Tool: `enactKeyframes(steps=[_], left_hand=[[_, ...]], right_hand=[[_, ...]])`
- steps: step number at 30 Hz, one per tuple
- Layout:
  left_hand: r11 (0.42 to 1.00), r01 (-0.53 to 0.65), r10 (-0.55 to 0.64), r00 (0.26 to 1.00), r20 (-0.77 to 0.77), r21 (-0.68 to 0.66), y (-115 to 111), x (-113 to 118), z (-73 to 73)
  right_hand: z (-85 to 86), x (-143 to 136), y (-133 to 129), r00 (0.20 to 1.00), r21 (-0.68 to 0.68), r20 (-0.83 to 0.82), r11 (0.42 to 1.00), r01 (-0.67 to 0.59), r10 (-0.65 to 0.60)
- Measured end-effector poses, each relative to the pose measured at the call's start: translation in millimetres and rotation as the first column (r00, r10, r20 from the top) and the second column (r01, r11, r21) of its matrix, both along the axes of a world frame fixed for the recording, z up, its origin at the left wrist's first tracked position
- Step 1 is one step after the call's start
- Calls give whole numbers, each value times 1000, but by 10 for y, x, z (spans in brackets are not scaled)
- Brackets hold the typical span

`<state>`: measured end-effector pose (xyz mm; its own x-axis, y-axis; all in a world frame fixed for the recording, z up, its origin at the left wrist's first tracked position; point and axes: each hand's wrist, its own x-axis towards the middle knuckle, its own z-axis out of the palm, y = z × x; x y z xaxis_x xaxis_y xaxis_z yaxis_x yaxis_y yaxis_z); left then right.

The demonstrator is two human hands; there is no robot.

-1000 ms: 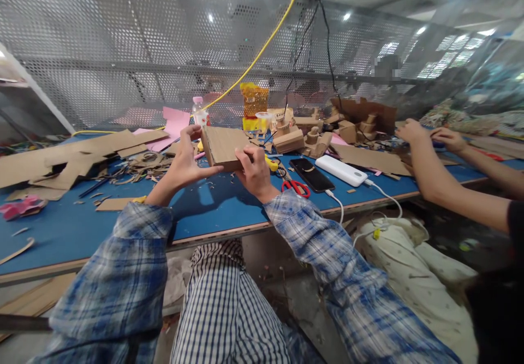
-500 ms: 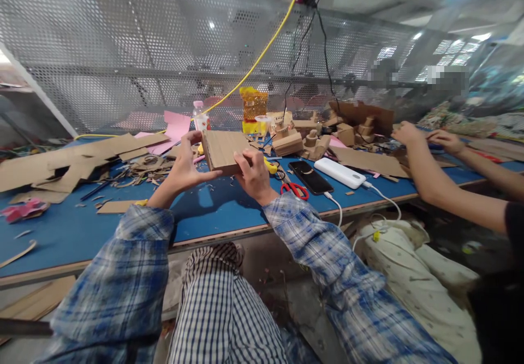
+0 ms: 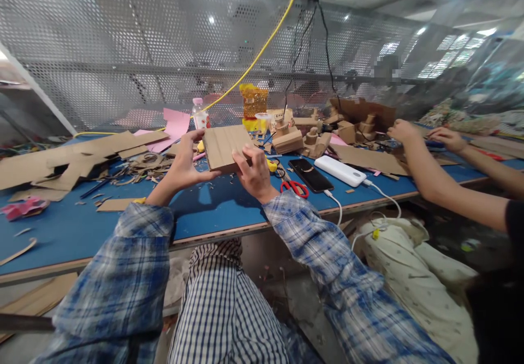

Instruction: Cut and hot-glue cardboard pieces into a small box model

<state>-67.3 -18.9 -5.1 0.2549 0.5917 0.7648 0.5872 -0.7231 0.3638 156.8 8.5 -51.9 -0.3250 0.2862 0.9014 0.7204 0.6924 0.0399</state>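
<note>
Between my two hands a flat cardboard box is held up above the blue table, its top tilted slightly toward me. My left hand grips its left side, thumb along the lower front edge and fingers behind the far corner. On the right, my right hand presses fingertips on the top and front right edge; its thumb is hidden. Just beyond my right wrist lie red-handled scissors and a black phone with a white cable.
A white power bank lies right of the phone. Cardboard sheets and scraps cover the left side; cardboard pieces and a pink-capped bottle stand at the back. At right, a co-worker's arm reaches over the table.
The cardboard box has tilted a little, showing more of its top face. Both my hands keep their hold on it and have barely moved.
</note>
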Motion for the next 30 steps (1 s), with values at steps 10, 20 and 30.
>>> enactKeyframes(steps=[10,20,30], left_hand=[[999,8,-8,1000,5,-38,-17,5,6],[1000,7,-7,1000,-18,3,-21,28,9],[997,81,-81,997,10,-14,-64,81,34]], right_hand=[[14,29,-5,999,-18,-20,999,-27,27],[29,31,-27,998,-17,-61,999,-34,33],[33,36,-28,998,6,-60,1000,10,-10]])
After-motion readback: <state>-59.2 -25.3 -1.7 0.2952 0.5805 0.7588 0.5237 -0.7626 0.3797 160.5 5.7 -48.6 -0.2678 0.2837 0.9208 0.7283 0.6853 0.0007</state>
